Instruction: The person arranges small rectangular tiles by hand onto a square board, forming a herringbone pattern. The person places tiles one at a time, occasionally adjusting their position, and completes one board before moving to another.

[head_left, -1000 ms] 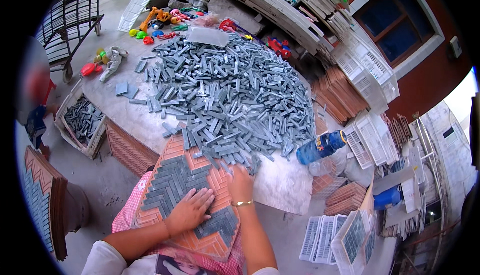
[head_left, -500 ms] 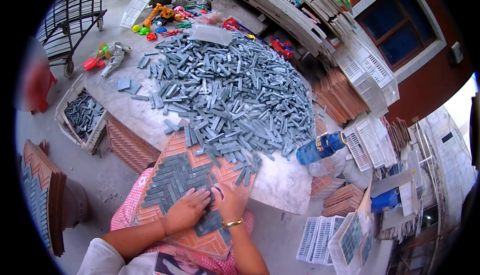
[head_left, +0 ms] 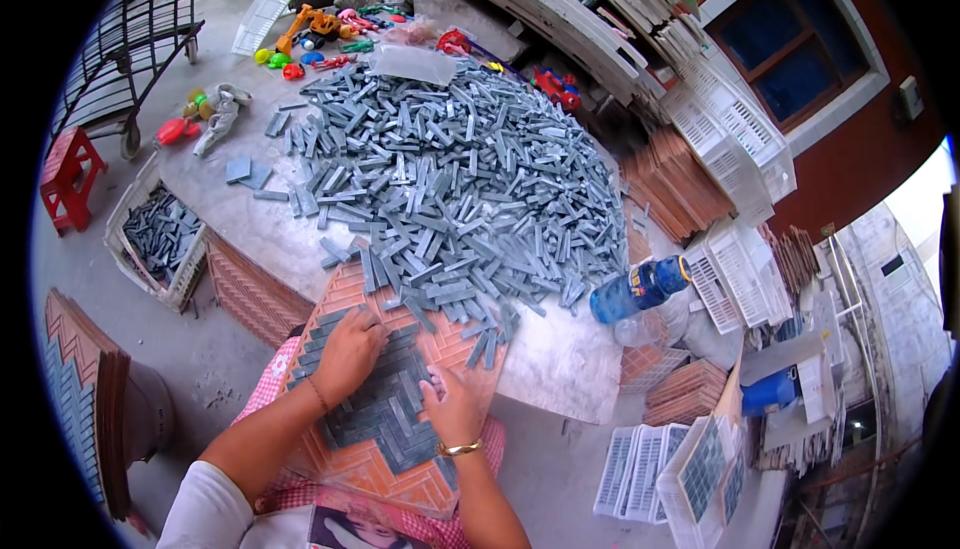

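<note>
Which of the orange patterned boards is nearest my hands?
The board on your lap, partly filled with grey strips, beneath your left hand and right hand; the other boards are farther off.

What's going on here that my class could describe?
A person works on an orange grooved board part-filled with grey strips in a zigzag pattern. The left hand is over its upper left part; the right hand is near the laid strips' right edge, and whether it holds one is unclear. Some slots are bare, and a loose pile lies beyond.
</note>
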The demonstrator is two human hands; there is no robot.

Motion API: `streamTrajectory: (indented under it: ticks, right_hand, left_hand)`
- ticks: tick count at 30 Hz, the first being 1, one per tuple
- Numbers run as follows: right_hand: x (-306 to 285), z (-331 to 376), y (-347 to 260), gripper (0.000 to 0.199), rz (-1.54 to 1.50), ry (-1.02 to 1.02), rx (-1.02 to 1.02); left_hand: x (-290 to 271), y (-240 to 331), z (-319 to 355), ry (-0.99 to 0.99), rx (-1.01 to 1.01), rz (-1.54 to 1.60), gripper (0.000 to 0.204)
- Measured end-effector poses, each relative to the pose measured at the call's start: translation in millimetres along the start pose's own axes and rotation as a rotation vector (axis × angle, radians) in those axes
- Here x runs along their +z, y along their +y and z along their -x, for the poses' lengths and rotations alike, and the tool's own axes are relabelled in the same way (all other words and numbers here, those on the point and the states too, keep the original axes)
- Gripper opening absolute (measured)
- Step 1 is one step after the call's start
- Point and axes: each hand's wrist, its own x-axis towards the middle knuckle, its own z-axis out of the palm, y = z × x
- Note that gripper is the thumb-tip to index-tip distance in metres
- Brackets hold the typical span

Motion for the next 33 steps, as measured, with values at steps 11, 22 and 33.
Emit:
streamTrajectory:
  ticks: [11, 22, 33]
  right_hand:
    - [-17.8, 2.4, -0.4, 0.023, -0.252, -0.023, -0.016]
    - [-46.8, -25.1, 25.8, 0.025, 0.106, 0.312, 0.013]
    - [-31.6, -19.8, 2.1, 0.023, 0.08, 0.339, 0.155]
  left_hand:
    - [-21.6, 35.3, 0.5, -0.028, 0.161, 0.153, 0.032]
    - [-112.5, -145.5, 32.6, 0.142, -0.198, -0.161, 0.018]
    - [-185.7, -204.1, 11.2, 0.08, -0.441, -0.27, 0.032]
